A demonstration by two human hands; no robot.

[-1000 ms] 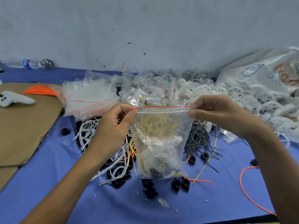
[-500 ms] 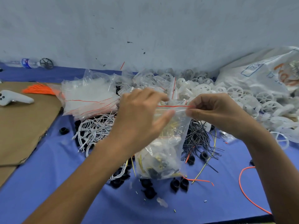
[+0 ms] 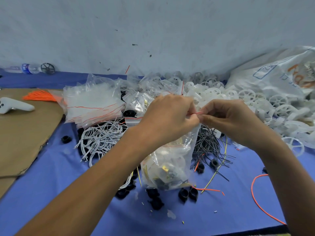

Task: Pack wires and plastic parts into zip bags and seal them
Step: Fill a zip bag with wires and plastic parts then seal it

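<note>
Zip bag (image 3: 168, 160) top edge pinched by left hand (image 3: 168, 120), right hand (image 3: 228, 120).

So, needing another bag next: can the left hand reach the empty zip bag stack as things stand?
Likely yes once freed: the left hand pinches the filled bag, but the stack lies uncovered left of it.

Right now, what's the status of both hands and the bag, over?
Left hand and right hand pinch the bag at its red zip strip, close together. Bag is filled. Loose wires around its base, nothing blocking.
</note>
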